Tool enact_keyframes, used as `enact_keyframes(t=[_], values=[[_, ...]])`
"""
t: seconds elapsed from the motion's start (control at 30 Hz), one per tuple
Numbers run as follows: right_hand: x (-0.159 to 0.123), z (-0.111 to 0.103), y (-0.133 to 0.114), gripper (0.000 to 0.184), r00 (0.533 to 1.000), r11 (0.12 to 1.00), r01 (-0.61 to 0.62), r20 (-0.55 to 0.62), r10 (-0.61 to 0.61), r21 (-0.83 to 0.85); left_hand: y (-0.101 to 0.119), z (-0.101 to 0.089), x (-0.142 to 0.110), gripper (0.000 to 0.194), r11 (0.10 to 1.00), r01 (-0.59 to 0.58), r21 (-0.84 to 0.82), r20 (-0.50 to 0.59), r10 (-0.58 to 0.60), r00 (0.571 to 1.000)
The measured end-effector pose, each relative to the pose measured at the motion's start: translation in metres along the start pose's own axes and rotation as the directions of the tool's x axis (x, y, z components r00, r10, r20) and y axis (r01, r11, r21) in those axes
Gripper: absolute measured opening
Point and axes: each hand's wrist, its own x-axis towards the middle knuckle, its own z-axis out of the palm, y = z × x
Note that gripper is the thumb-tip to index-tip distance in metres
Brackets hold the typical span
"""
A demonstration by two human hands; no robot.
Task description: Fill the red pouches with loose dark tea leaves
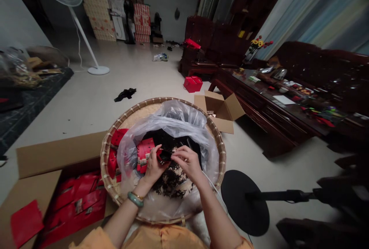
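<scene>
My left hand (pixel 153 169), with a green bangle at the wrist, is closed around a small red packet (pixel 160 159) whose dark opening faces up. Beside that opening, my right hand (pixel 188 163) has its thumb and fingers pinched together; what lies between them is too small to tell. Both hands are over a clear plastic bag (pixel 167 122) spread open in a round woven bamboo tray (pixel 105 172). Dark dried shreds (pixel 170 183) lie loose inside the bag. A bundle of red packets (pixel 145 149) rests there, left of my left hand.
On the left, an open carton (pixel 72 143) holds many red packets (pixel 83 195). Another open carton (pixel 221 107) stands beyond the tray, near a low dark wooden table (pixel 248 91). A black round stand base (pixel 245 203) is at right. A white fan (pixel 86 33) stands farther back.
</scene>
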Motion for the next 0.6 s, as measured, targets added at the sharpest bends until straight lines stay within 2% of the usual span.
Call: enact_keyframes(t=[0.07, 0.13, 0.27, 0.4, 0.5, 0.6], values=[[0.001, -0.001, -0.001, 0.016, 0.995, 0.998, -0.052, -0.084, 0.055, 0.031, -0.001, 0.0, 0.0, 0.064, 1.0, -0.002, 0.011, -0.014, 0.002, 1.0], [0.002, -0.002, -0.004, 0.017, 0.993, 0.996, -0.079, -0.08, 0.081, 0.036, -0.001, 0.001, 0.001, 0.065, 1.0, -0.007, 0.02, -0.005, 0.008, 1.0], [0.004, 0.001, -0.011, 0.02, 0.998, 0.987, -0.008, 0.067, 0.019, -0.158, -0.005, 0.005, -0.001, 0.06, 0.998, -0.05, 0.049, 0.015, 0.05, 0.999], [0.007, 0.007, -0.013, 0.036, 0.964, 0.946, 0.101, 0.267, -0.015, -0.31, -0.009, 0.008, -0.005, 0.052, 0.991, -0.096, 0.092, 0.047, 0.092, 0.995], [0.008, 0.011, -0.009, 0.022, 0.941, 0.948, 0.125, 0.338, -0.019, -0.293, -0.009, 0.006, -0.005, 0.051, 0.994, -0.068, 0.086, 0.084, 0.061, 0.995], [0.007, 0.01, -0.003, 0.012, 0.949, 0.963, 0.077, 0.315, 0.008, -0.257, -0.006, 0.002, -0.003, 0.054, 0.999, -0.032, 0.041, 0.062, 0.029, 0.998]])
